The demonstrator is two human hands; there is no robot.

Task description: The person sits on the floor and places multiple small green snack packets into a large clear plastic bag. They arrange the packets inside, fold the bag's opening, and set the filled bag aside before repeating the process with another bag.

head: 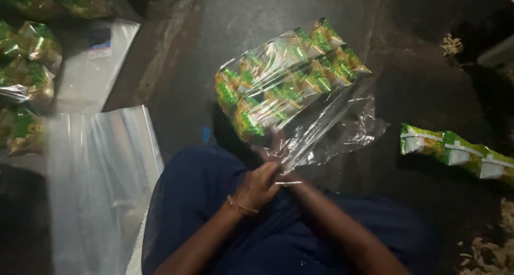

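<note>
While the left hand (257, 185) pinches the loose mouth of the clear bag (292, 85), the right hand (281, 146) grips it just above, half hidden. The green sachets are already inside; the mouth is not yet closed. The bag's long axis runs away from the fingers, up to the right. A sachet strip (458, 152) lies well right.

You're over a dark, rough concrete floor (257, 18) in dim light. Loose clear plastic sheets (101, 168) lie flat at your left, with more green-and-yellow packs (27, 66) stacked beyond them. A strip of green sachets (460, 152) lies right, with pale debris (452, 44) scattered nearby.
</note>
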